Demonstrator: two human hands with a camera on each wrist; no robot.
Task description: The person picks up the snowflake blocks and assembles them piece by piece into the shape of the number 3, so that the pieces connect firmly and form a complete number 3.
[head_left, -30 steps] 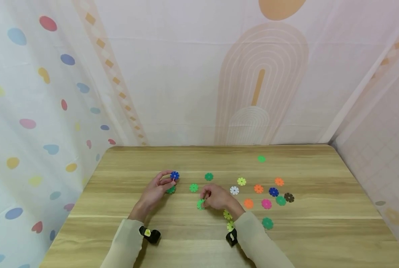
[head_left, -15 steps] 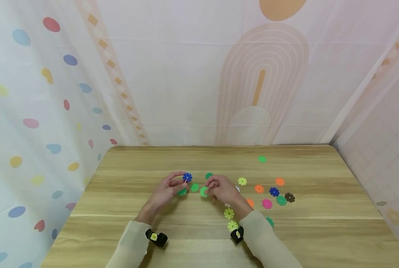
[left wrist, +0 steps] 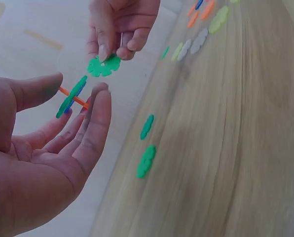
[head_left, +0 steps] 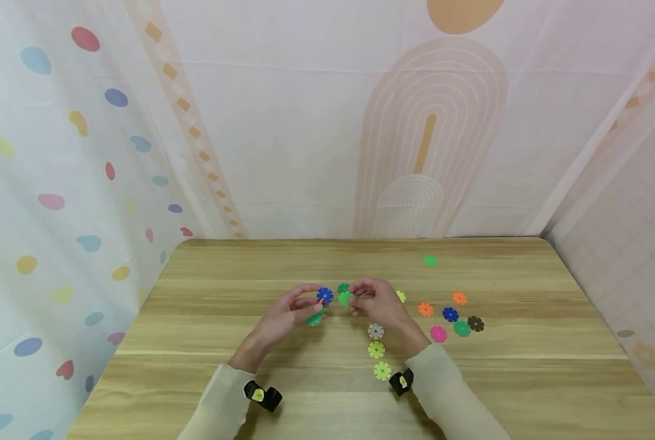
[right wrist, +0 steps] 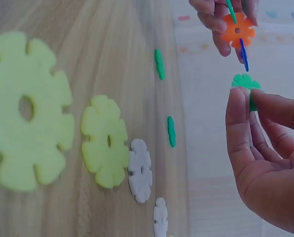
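Head view: both hands are raised just above the table (head_left: 206, 342), close together near its middle. The left hand (head_left: 286, 318) pinches a small cluster (head_left: 321, 302) of slotted discs, a blue one on top, a green one lower and an orange piece between. The right hand (head_left: 377, 305) pinches a single green disc (head_left: 345, 297) and holds it just beside the blue one; whether they touch cannot be told here. Loose discs in orange, blue, pink, green, dark, white and yellow lie to the right and in front of the right wrist.

Left wrist view: the left thumb and fingers grip the cluster (left wrist: 70, 98), a green disc crossed by an orange piece. The green disc (left wrist: 103, 65) hangs from the right fingertips (left wrist: 103, 52), near it but apart.

Right wrist view: the green disc (right wrist: 245, 83) sits between the right thumb and forefinger, below the cluster (right wrist: 238, 32), with a gap.

As a judgement, a few discs are already joined, this one is not yet slotted in, and many lie unused on the table.
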